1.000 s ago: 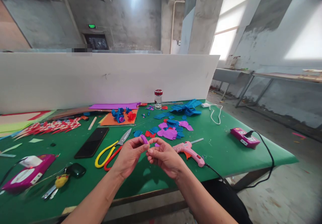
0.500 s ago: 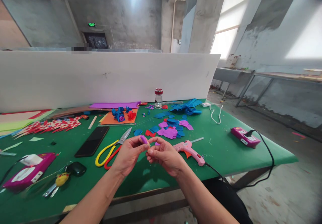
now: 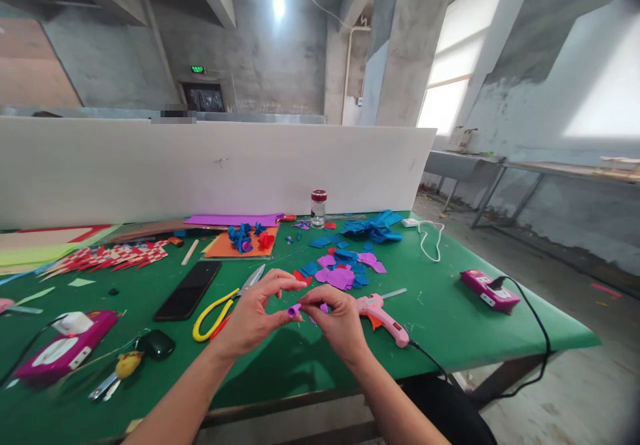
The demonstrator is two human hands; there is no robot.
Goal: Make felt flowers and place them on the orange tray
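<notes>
A small rolled piece of purple paper (image 3: 294, 311) is held above the near part of the table. My right hand (image 3: 337, 315) pinches it from the right between thumb and fingertips. My left hand (image 3: 255, 312) has its thumb against the roll's left side, while its fingers arch above, apart from the thumb. Behind the hands lie cut purple petals (image 3: 336, 277) among blue paper pieces (image 3: 361, 278) and red ones. A pink glue gun (image 3: 383, 318) rests just right of my right hand. Scissors with yellow and red handles (image 3: 213, 315) lie partly behind my left hand.
A black phone (image 3: 187, 290), a key ring with a yellow charm (image 3: 128, 364) and a magenta power strip (image 3: 70, 345) lie left. Blue and red paper flowers (image 3: 241, 237) sit on orange sheets. A glass jar (image 3: 319, 210) stands before a white board (image 3: 280, 165). Another power strip (image 3: 490, 290) is right.
The fingers of my left hand have spread away from its thumb. The purple roll has turned, its open end now showing, and my right hand has moved closer over it. The view has tilted up slightly.
</notes>
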